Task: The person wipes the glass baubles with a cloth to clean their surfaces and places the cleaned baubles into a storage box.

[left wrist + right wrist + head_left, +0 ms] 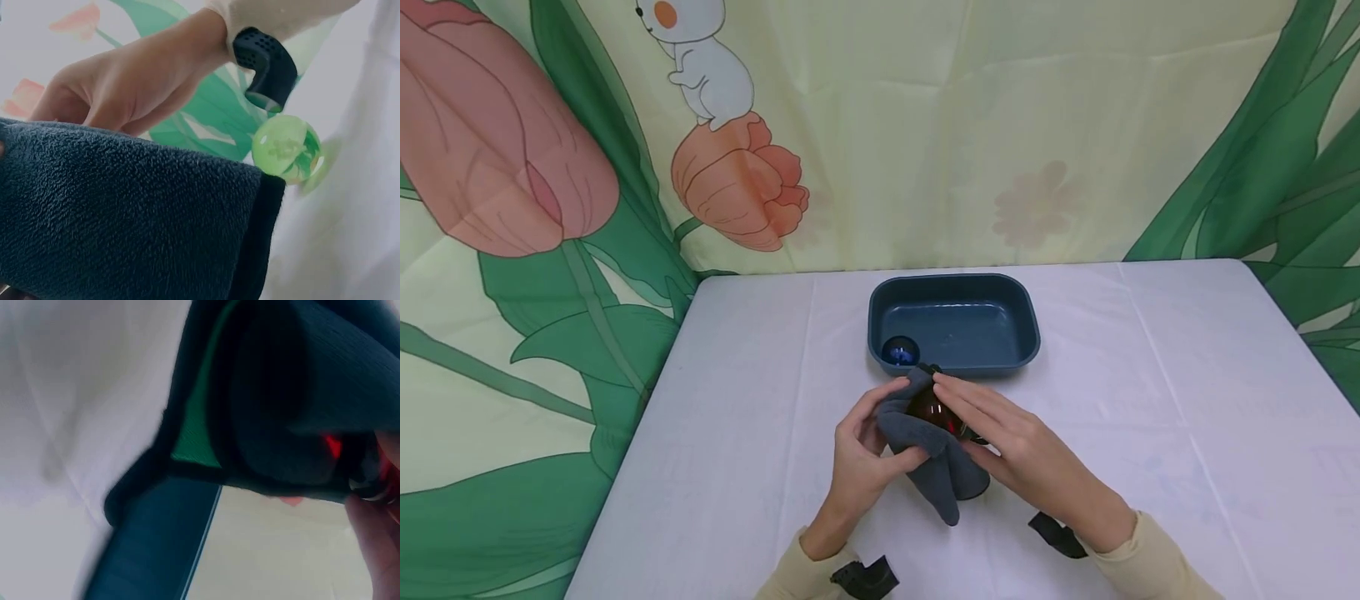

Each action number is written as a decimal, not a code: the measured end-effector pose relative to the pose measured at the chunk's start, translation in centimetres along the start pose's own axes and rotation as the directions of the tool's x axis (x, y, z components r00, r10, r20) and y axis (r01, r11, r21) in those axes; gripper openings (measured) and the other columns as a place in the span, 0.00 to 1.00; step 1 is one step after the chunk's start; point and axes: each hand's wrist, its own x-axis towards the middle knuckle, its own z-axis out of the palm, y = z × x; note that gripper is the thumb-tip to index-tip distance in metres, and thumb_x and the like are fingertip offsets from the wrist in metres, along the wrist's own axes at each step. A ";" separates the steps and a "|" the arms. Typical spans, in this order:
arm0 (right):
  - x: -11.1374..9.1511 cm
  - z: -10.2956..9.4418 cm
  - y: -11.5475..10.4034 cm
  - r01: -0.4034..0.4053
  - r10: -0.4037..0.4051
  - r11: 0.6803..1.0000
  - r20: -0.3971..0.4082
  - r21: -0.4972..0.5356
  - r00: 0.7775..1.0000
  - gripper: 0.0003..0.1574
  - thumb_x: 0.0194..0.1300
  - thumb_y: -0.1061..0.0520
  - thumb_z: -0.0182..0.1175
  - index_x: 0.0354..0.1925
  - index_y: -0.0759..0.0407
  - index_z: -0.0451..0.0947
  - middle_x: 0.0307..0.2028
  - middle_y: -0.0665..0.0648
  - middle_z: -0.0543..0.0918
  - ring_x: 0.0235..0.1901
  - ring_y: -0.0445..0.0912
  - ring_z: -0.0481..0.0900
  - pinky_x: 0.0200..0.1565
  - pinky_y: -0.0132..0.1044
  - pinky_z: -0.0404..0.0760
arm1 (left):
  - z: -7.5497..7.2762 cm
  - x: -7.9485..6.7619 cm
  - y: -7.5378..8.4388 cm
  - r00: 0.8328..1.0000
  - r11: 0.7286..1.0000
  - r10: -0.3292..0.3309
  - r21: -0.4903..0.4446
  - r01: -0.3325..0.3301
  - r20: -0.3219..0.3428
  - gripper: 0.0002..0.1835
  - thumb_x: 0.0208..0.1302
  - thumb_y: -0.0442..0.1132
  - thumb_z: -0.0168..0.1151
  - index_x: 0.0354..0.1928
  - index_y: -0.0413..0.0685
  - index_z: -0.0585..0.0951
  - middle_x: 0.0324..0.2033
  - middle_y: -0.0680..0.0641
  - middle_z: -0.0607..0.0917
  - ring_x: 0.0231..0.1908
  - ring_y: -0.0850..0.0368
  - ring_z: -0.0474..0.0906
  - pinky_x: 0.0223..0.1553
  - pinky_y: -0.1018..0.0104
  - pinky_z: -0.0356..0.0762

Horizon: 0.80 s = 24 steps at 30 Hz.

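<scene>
A dark red glass ball (931, 410) is partly wrapped in a dark grey-blue cloth (917, 433) just in front of the tray. My left hand (871, 446) grips the cloth from the left, thumb across its front. From the right, my right hand (1018, 437) holds the ball between its fingers and thumb. The pile of the cloth (131, 212) fills much of the left wrist view, hiding some of the left fingers. In the right wrist view, the cloth (275, 394) covers most of the ball, and fingertips (375, 550) show at the right edge.
A blue rectangular tray (955, 280) stands at the back of the white-covered table (760, 400), with a shiny blue ball (901, 351) in its front left corner. A clear green ball (286, 149) shows past the cloth in the left wrist view. A printed curtain (925, 150) hangs behind.
</scene>
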 end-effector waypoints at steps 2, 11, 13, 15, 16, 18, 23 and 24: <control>0.0 -0.1 0.1 -0.013 0.013 1.000 -0.007 0.022 1.000 0.41 0.66 0.53 0.64 0.72 0.61 0.63 0.69 0.59 0.71 0.65 0.51 0.73 0.65 0.25 0.68 | 0.0 0.0 0.1 1.000 1.000 -0.007 0.026 0.007 0.007 0.33 0.56 0.27 0.71 0.64 0.31 0.70 0.60 0.29 0.75 0.59 0.55 0.78 0.60 0.62 0.78; 0.3 -0.4 0.8 -0.094 0.095 0.987 -0.006 0.132 0.995 0.41 0.69 0.43 0.58 0.72 0.61 0.64 0.66 0.58 0.74 0.60 0.51 0.78 0.58 0.26 0.77 | 0.1 -0.1 0.2 0.999 0.998 -0.038 0.050 0.040 -0.033 0.32 0.56 0.28 0.72 0.63 0.33 0.72 0.60 0.31 0.76 0.60 0.52 0.78 0.60 0.60 0.76; 0.6 -0.6 0.9 -0.108 0.109 0.983 0.003 0.148 0.994 0.42 0.64 0.49 0.67 0.71 0.61 0.65 0.65 0.58 0.75 0.59 0.50 0.79 0.55 0.28 0.80 | -0.1 -0.2 0.3 0.997 0.998 -0.052 0.042 0.054 -0.056 0.31 0.55 0.27 0.71 0.63 0.33 0.73 0.60 0.32 0.76 0.59 0.52 0.79 0.60 0.59 0.76; 0.9 -0.8 1.0 -0.121 0.122 0.983 0.002 0.140 0.992 0.46 0.57 0.55 0.73 0.70 0.61 0.67 0.63 0.58 0.76 0.57 0.49 0.81 0.52 0.31 0.82 | -0.3 -0.1 0.3 0.994 0.997 -0.066 0.035 0.069 -0.083 0.30 0.55 0.25 0.70 0.62 0.33 0.73 0.59 0.33 0.77 0.58 0.52 0.79 0.59 0.59 0.77; 1.1 -0.9 1.1 -0.125 0.127 0.983 -0.004 0.131 0.992 0.47 0.53 0.58 0.76 0.69 0.61 0.68 0.62 0.58 0.77 0.56 0.49 0.81 0.51 0.32 0.83 | -0.4 -0.1 0.4 0.992 0.996 -0.077 0.032 0.080 -0.100 0.30 0.55 0.24 0.70 0.61 0.33 0.74 0.58 0.34 0.78 0.57 0.52 0.79 0.59 0.60 0.78; 1.4 -1.2 1.4 -0.131 0.134 0.985 -0.021 0.109 0.991 0.48 0.49 0.61 0.77 0.68 0.61 0.69 0.61 0.59 0.78 0.55 0.50 0.82 0.50 0.36 0.84 | -0.6 -0.1 0.4 0.987 0.994 -0.098 0.027 0.103 -0.130 0.29 0.54 0.23 0.69 0.61 0.34 0.74 0.57 0.37 0.79 0.56 0.52 0.80 0.58 0.61 0.79; 2.2 -1.9 2.4 -0.140 0.144 0.988 -0.058 0.057 0.988 0.45 0.51 0.60 0.77 0.66 0.62 0.71 0.59 0.59 0.80 0.55 0.52 0.81 0.51 0.36 0.83 | -1.1 -0.2 0.5 0.976 0.990 -0.128 0.043 0.138 -0.174 0.29 0.53 0.22 0.69 0.59 0.35 0.76 0.52 0.42 0.81 0.51 0.53 0.80 0.57 0.63 0.81; 2.3 -1.9 2.7 -0.140 0.143 0.989 -0.060 0.048 0.988 0.44 0.52 0.60 0.76 0.66 0.62 0.71 0.59 0.59 0.80 0.56 0.51 0.81 0.51 0.36 0.83 | -1.1 -0.2 0.6 0.975 0.989 -0.132 0.045 0.142 -0.177 0.29 0.53 0.22 0.69 0.59 0.35 0.76 0.52 0.43 0.81 0.51 0.53 0.80 0.57 0.63 0.81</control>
